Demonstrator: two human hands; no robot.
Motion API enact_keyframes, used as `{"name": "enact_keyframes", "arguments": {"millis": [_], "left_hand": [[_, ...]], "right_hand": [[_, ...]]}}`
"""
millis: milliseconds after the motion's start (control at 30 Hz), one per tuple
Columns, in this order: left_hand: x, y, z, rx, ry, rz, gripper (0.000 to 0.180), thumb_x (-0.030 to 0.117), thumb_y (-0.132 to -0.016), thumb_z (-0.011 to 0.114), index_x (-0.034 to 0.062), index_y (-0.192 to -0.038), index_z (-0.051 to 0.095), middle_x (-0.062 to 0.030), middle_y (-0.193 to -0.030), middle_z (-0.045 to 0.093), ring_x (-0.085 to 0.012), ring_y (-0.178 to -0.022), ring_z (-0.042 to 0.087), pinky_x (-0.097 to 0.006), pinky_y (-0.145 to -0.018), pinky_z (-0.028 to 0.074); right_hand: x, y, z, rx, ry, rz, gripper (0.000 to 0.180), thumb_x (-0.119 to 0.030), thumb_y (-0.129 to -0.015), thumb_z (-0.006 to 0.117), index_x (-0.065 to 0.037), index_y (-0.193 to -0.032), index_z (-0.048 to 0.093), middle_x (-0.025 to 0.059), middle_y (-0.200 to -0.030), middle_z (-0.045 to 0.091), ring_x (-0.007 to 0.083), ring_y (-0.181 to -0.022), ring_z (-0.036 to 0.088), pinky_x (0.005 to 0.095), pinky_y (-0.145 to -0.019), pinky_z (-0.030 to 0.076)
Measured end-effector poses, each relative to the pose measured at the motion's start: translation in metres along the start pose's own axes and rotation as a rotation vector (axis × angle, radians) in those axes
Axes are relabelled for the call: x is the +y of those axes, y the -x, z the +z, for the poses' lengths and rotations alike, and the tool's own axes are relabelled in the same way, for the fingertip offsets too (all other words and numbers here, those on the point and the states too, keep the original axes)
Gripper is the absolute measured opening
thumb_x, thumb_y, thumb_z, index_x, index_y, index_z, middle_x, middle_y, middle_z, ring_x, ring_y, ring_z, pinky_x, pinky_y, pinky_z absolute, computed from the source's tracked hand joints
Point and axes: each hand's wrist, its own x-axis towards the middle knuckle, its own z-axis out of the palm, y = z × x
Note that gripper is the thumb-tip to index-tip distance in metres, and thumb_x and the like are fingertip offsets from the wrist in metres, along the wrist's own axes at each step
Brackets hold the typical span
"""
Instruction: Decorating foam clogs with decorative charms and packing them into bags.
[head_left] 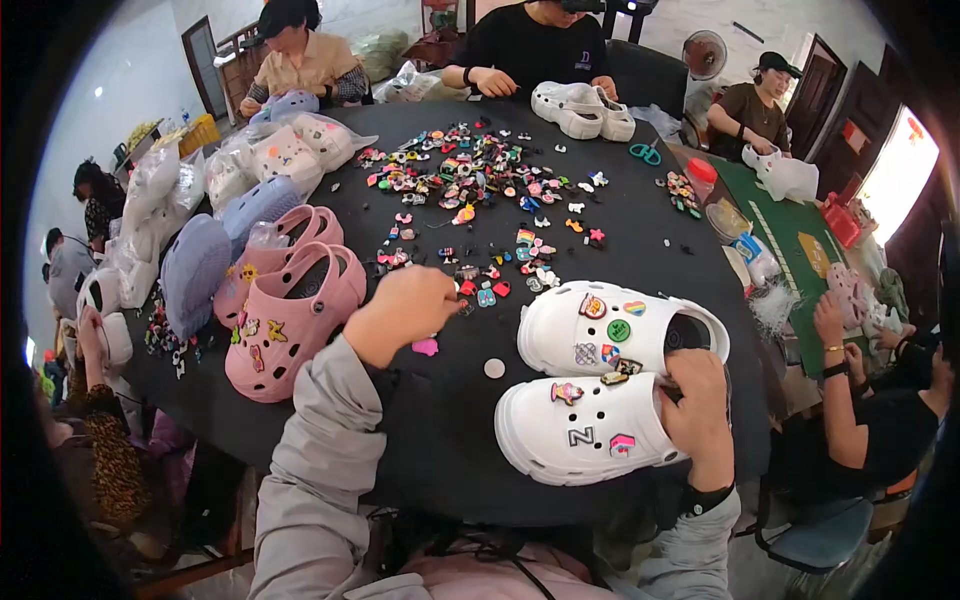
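Note:
Two white clogs lie side by side in front of me, toes to the left, with colourful shoe charms on their uppers. My right hand [697, 405] reaches into the opening of the nearer white clog [530, 425], its fingers curled down inside and partly hidden. The farther white clog [550, 320] touches it. My left hand [408, 308] is closed, with its fingertips at the near edge of the loose shoe charms [470, 180]; anything between them is hidden. Left of that hand sits a pair of pink clogs [285, 330] with a few charms on them.
Lavender clogs [195, 270] and bagged clogs [300, 150] crowd the left of the black table [440, 440]. Across it, a person works near another white pair [575, 108]. Teal-handled scissors [645, 153] and a red-lidded jar [701, 178] lie to the right. Several other people sit around.

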Motion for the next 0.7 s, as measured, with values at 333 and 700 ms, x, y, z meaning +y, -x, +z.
{"name": "enact_keyframes", "arguments": {"millis": [333,700], "left_hand": [[-0.088,-0.100,-0.016,0.187,-0.117,-0.248,0.016,0.017,-0.075,0.064,0.0089,-0.085,0.072,-0.0121,-0.084,0.069,-0.0295,-0.081,0.067,-0.039,-0.072,0.052],[-0.045,-0.182,0.047,0.433,0.034,-0.079,0.017,0.020,-0.081,0.063,0.0152,-0.095,0.072,-0.0089,-0.096,0.066,-0.0282,-0.093,0.063,-0.040,-0.078,0.050]], "right_hand": [[0.000,-0.003,-0.002,0.031,-0.013,0.018,0.030,-0.011,-0.059,0.072,-0.003,-0.085,0.060,0.0104,-0.088,0.059,0.0306,-0.087,0.056,0.0462,-0.088,0.037],[0.004,-0.007,-0.003,-0.027,-0.023,0.039,0.032,-0.013,-0.056,0.073,-0.005,-0.084,0.060,0.0084,-0.088,0.061,0.0291,-0.087,0.057,0.0473,-0.089,0.036]]}}
